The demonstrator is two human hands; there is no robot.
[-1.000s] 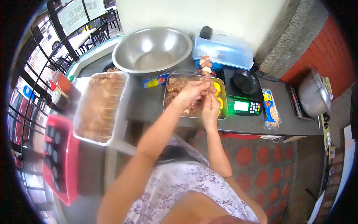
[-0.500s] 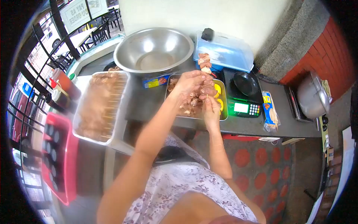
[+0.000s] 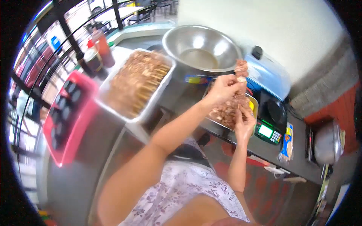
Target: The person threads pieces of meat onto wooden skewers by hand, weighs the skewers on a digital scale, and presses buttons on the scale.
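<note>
A meat skewer [image 3: 241, 67] stands roughly upright in front of me, with raw chunks threaded along it and a pale piece partway down. My left hand [image 3: 224, 89] is closed around its middle, fingers pinched on the meat. Lower down, my right hand [image 3: 245, 122] pinches the skewer near its bottom end; the stick itself is mostly hidden by fingers. Both hands are over a metal tray [image 3: 256, 113] of loose raw meat chunks [image 3: 225, 115], where something yellow [image 3: 251, 106] shows at the right side. To the left, a white container [image 3: 113, 112] holds many laid-out meat skewers [image 3: 137, 81].
A large steel bowl [image 3: 201, 47] sits behind the tray. Right of the tray are a digital scale [image 3: 269, 132], a packet of sticks [image 3: 287, 143] and a pot [image 3: 328, 143]. A blue lidded box [image 3: 267, 73] is behind. At left are a pink basin [image 3: 71, 132] and sauce bottles [image 3: 102, 47].
My view has swung left, so the counter's contents appear shifted right and tilted. Both hands stay on the meat skewer over the tray.
</note>
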